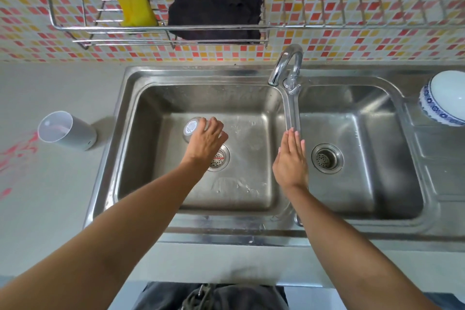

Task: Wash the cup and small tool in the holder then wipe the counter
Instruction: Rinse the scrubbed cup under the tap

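While the right hand (290,158) lies flat and empty on the divider, the left hand (207,139) clasps the upturned cup (192,128) in the left basin. Tap (284,68) dry: washing barely begun. Holder (66,131) on counter, tool unseen; cloth (216,12) racked, wiping undone.

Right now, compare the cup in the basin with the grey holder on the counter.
The cup is clear and stands upside down in the left basin, its labelled base up, under the left hand. The holder is opaque grey, stands mouth up on the counter, and nothing touches it. The holder looks taller. Both are round, open-ended vessels.
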